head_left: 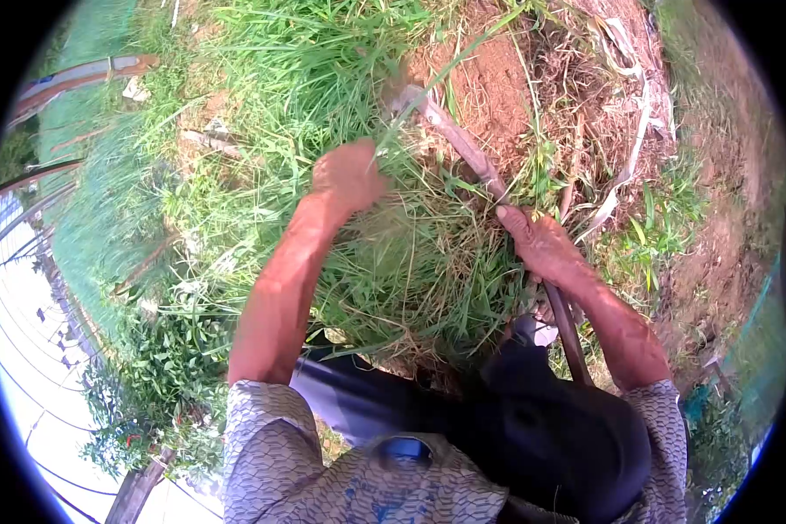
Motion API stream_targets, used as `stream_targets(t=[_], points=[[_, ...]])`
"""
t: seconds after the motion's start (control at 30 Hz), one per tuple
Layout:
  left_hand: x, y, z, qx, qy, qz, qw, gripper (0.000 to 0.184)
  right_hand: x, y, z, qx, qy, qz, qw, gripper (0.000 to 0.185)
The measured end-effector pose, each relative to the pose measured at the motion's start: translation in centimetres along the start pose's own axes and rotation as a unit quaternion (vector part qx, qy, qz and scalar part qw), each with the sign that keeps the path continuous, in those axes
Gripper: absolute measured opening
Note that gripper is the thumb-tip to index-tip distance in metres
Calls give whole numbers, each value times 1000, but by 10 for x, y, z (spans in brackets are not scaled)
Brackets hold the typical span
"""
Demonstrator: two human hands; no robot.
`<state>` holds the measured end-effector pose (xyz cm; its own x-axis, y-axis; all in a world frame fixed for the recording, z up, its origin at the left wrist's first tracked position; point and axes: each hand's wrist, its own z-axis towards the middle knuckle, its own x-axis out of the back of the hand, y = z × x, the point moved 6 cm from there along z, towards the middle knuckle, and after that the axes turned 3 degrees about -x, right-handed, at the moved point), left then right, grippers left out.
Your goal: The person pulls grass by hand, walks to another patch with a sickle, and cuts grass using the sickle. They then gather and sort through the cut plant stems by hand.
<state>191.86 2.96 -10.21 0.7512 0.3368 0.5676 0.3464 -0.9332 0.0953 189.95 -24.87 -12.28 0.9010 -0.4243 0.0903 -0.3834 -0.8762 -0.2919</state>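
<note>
My right hand (546, 249) is wrapped round the wooden handle (472, 157) of a hoe. The handle runs from beside my leg up past the hand, and a grey metal head (406, 100) sits at its far end, partly hidden in grass. My left hand (348, 177), somewhat blurred, is closed on grass at the edge of a tall green clump (323, 79). A long blade rises from near it across the hoe head. Between my hands and my legs lies a heap of green and dry grass (419, 253).
Bare reddish soil (489, 87) lies beyond the hoe. Dry stalks and a pale torn strip (642, 113) are to the right. Green netting (87, 218) and curved bars (79, 79) stand at left, with a leafy bush (166, 384) below. My dark-trousered legs (533, 410) are bent close by.
</note>
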Motion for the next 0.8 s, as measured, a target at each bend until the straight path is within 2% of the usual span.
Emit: stream_targets(t=[0.07,0.1,0.13,0.2,0.23,0.3,0.33,0.4,0.43,0.53,0.57,0.6,0.63,0.7,0.8], points=[[-5,-7,-5,-21,40,0,999,41,0,25,-18,97,77,37,992,77],[-22,-3,-12,-24,38,58,997,35,-7,37,-30,134,127,28,982,72],[-35,0,-34,-23,29,55,998,35,-15,46,-35,128,121,27,984,72],[-38,6,-73,-97,102,127,982,31,-26,51,-24,100,111,58,987,64],[-47,-3,-76,-96,99,129,982,31,-20,43,-20,109,101,56,987,64],[-63,-16,-90,-124,192,98,969,34,-10,33,-22,54,49,124,990,66],[-57,-10,-90,-123,196,91,969,34,-5,25,-20,35,28,145,988,67],[-41,12,-86,-177,238,107,949,41,3,0,-16,40,24,136,990,68],[-46,14,-77,-174,235,101,951,41,0,-3,-18,40,10,134,990,69],[-27,7,-55,-108,358,74,925,49,-2,28,-32,52,32,93,994,71],[-38,-1,-40,-50,189,22,980,49,1,18,-38,108,94,-9,990,70],[-53,-4,-35,1,10,-26,1000,49,-4,19,-36,110,98,-5,989,70],[-49,-2,-33,-3,52,-19,998,38,-10,20,-25,100,93,-1,991,67],[-51,-3,-27,-1,74,-8,997,34,-18,7,-16,97,45,13,994,63],[-60,1,-30,-15,114,-3,993,25,-12,22,-43,79,56,17,995,67]])
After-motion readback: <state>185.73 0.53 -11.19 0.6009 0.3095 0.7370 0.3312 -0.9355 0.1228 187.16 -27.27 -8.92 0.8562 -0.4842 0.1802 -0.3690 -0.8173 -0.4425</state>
